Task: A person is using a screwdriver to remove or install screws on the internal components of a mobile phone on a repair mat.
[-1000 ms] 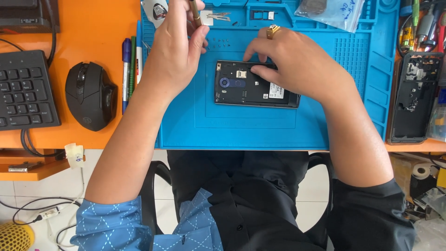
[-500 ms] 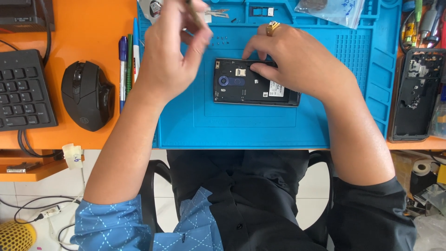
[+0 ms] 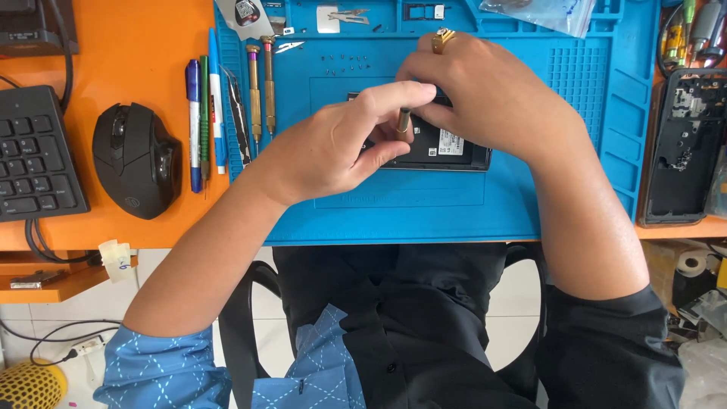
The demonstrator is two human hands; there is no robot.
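Orange tabletop (image 3: 113, 45) bearing a blue work mat (image 3: 424, 204). An opened black phone (image 3: 447, 148) lies at the mat's centre. The left hand (image 3: 333, 148) pinches a small screwdriver (image 3: 404, 121) upright over the phone; the right hand (image 3: 485, 98), wearing a gold ring (image 3: 442, 39), presses curled fingers on the phone's upper edge. A black mouse (image 3: 136, 159) and keyboard (image 3: 34, 155) sit left of the mat.

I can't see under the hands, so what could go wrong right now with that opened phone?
1. The left hand holds a small screwdriver over the opened phone; a slip could scratch its parts.
2. Loose screws lie bare on the blue mat near the right hand, so a brush could scatter them.
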